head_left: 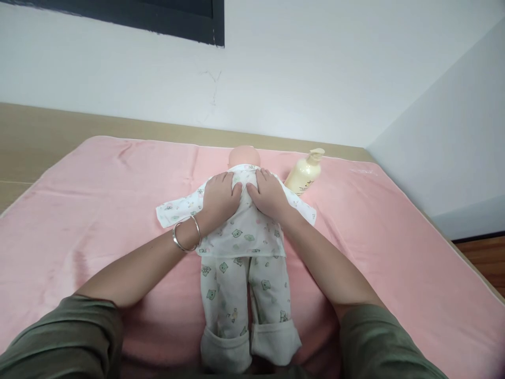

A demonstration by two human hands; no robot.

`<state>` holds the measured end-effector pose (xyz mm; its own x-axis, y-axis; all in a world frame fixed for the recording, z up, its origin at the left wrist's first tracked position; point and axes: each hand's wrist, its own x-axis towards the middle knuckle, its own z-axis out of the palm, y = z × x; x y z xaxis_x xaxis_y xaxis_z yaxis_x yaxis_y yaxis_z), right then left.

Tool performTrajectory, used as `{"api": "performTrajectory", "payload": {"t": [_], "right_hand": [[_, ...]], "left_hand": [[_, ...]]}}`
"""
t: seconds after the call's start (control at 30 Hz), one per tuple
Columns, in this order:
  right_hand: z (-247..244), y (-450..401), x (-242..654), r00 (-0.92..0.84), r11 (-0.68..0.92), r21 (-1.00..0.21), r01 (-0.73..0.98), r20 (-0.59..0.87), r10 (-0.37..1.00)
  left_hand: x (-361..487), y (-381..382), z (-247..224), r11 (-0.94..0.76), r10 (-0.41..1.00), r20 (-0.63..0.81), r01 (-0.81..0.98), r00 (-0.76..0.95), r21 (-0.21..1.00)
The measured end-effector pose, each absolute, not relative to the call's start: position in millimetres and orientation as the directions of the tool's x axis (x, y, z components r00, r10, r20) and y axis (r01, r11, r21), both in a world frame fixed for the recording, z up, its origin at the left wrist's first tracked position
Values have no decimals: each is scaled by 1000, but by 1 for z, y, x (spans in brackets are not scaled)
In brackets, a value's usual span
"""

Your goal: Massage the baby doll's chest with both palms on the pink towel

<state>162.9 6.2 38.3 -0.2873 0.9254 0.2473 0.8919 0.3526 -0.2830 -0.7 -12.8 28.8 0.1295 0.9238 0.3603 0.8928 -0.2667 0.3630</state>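
A baby doll [243, 156] lies stretched out on a pink sheet, its head at the far end and its face not visible. It wears a white printed top [244, 237] and matching trousers [226, 300] with turned-up cuffs. My left hand [221, 193] rests flat on the left side of the doll's upper back, thumb pointing inward; a silver bangle [185, 234] circles that wrist. On the right side of the upper back lies my right hand [269, 193], its fingers extended. Both thumbs come close to each other without touching.
A pale yellow pump bottle [305, 171] leans beside the doll's right-hand sleeve. The pink sheet [130, 210] covers a wooden surface [59, 123] that meets a white wall [300, 68]. A dark frame [189, 23] is set in the wall at upper left.
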Motion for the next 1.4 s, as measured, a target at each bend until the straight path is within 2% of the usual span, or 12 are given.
{"api": "performTrajectory", "payload": {"t": [0.13, 0.23, 0.33, 0.43, 0.5, 0.67, 0.77, 0.97, 1.1, 1.17, 1.3, 1.4], "right_hand": [[47, 14, 174, -460, 490, -277, 826, 171, 871], [49, 7, 168, -406, 442, -243, 863, 185, 895], [46, -15, 152, -317, 362, -174, 916, 238, 918], [44, -38, 138, -320, 369, -115, 922, 309, 896], [46, -42, 137, -334, 386, -116, 915, 319, 887], [53, -10, 154, -266, 310, -266, 913, 188, 945], [54, 6, 160, -231, 271, -262, 926, 171, 958], [48, -23, 146, -325, 358, -93, 929, 254, 911], [47, -41, 139, -344, 402, -107, 909, 348, 872], [50, -36, 143, -316, 377, -165, 912, 306, 898], [58, -6, 157, -244, 284, -311, 907, 159, 957], [56, 6, 161, -249, 281, -307, 909, 141, 958]], "left_hand": [[5, -28, 34, -331, 899, 375, 914, 228, 236], [5, -31, 36, -394, 871, 393, 897, 294, 201], [-1, -17, 38, -365, 905, 327, 891, 271, 270], [-7, -2, 41, -250, 961, 218, 868, 169, 430], [-8, 0, 42, -214, 969, 214, 859, 125, 466], [4, -25, 38, -374, 891, 372, 887, 262, 271], [11, -38, 36, -404, 859, 433, 882, 274, 245], [2, -17, 43, -314, 927, 311, 886, 209, 340], [-5, -5, 46, -194, 975, 188, 870, 120, 453], [-4, -8, 46, -204, 969, 213, 888, 124, 413], [5, -30, 44, -354, 892, 368, 911, 262, 209], [9, -41, 44, -398, 862, 402, 904, 309, 158]]}}
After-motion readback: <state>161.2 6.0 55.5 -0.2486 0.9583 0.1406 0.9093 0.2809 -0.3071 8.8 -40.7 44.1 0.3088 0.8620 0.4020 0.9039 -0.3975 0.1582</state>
